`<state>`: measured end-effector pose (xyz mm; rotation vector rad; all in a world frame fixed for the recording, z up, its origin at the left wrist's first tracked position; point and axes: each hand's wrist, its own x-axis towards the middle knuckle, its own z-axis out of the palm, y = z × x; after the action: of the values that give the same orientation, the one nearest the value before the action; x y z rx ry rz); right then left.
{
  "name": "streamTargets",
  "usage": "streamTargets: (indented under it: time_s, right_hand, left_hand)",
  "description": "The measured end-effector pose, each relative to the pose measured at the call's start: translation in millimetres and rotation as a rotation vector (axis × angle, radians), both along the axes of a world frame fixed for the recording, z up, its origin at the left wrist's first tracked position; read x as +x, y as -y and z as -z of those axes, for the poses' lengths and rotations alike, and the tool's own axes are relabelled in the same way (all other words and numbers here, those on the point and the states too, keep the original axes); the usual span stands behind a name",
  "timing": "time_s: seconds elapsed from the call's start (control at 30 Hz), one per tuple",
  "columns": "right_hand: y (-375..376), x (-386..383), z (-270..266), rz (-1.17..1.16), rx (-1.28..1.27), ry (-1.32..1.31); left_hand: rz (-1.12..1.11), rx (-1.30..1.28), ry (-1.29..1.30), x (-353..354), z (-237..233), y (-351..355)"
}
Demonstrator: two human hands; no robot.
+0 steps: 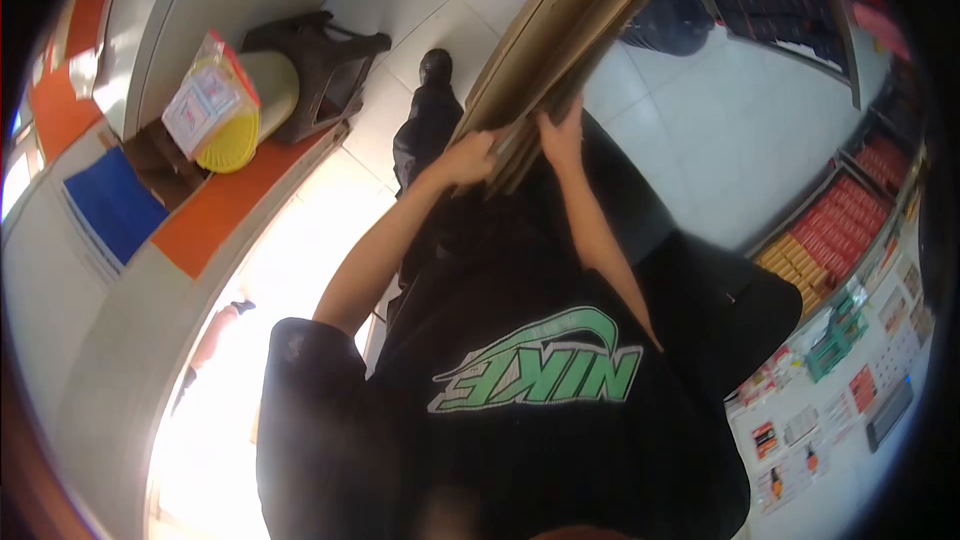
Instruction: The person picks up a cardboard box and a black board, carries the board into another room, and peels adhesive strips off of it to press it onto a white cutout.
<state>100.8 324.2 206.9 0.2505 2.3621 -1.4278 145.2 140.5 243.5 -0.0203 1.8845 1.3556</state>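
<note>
Here's cardboard (545, 35) up front, over the floor (645, 125): L hand (470, 156) gripping its L edge nr the close end, R hand (563, 138) the R. Prob. light, stiff-ish, may buckle; best held w/ both edges.

Upside-down green "NIKE" lettering (540, 374) stands on the black shirt (520, 445).

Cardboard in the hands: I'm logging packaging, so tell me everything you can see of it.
The cardboard is brown, in several long stacked or folded layers with a lengthwise groove. It slants up and right, its far end cut off by the picture's top edge. Near the lower end, the left hand grips one side, the right hand the other.
</note>
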Motion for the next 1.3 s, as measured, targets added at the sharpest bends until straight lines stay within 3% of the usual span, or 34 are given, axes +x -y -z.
streamTargets:
  time_s: [0.07,0.13,0.2,0.27,0.33,0.4,0.5,0.57,0.67,0.73,0.83,0.93,1.0,1.13,1.23,1.3]
  right_hand:
    - [8,5,-10,0.000,-0.170,-0.030]
    - [20,9,-23,-0.070,-0.308,0.025]
    - [44,16,-37,-0.181,-0.283,-0.073]
    - [60,23,-33,-0.197,-0.180,-0.180]
    - [54,11,-14,-0.155,-0.350,-0.004]
    - [71,-7,-66,-0.037,-0.417,0.252]
    - [63,-21,-65,-0.005,-0.518,0.247]
    - [50,-32,-67,-0.035,-0.518,0.264]
    - [39,-50,-80,-0.011,-0.406,0.273]
    - [26,-61,-89,-0.041,-0.403,0.254]
    - [11,-67,-104,-0.031,-0.367,0.242]
    - [-8,-69,-108,-0.012,-0.347,0.246]
    - [-17,-71,-112,0.000,-0.343,0.261]
    - [-27,-73,-110,-0.012,-0.399,0.284]
    - [-21,-67,-117,-0.036,-0.428,0.268]
    - [-16,-59,-117,-0.032,-0.405,0.250]
  left_hand:
    - [-0.065,0.028,-0.026,-11,-1,12]
    - [0.021,-0.010,-0.105,-40,-9,29]
    - [0.116,-0.047,-0.101,-81,-19,38]
    - [0.067,-0.085,-0.108,-114,-36,38]
    - [0.052,-0.135,-0.163,-135,-36,41]
    - [0.053,-0.096,-0.127,-156,-25,46]
    - [0.065,0.042,0.013,-180,-13,50]
    - [0.056,0.058,0.070,-190,-35,52]
    - [0.123,0.006,-0.084,-218,-35,34]
    - [0.151,0.148,-0.169,-239,-24,13]
    - [0.019,-0.048,-0.684,-232,-71,3]
    - [-0.644,0.478,-1.034,-171,-92,17]
    - [-0.787,0.254,-1.097,-123,-65,18]
    - [-0.653,0.070,-0.739,-54,-7,-34]
    - [-0.587,-0.065,-0.538,-64,-10,-53]
    - [-0.537,-0.086,-0.598,-79,-3,-60]
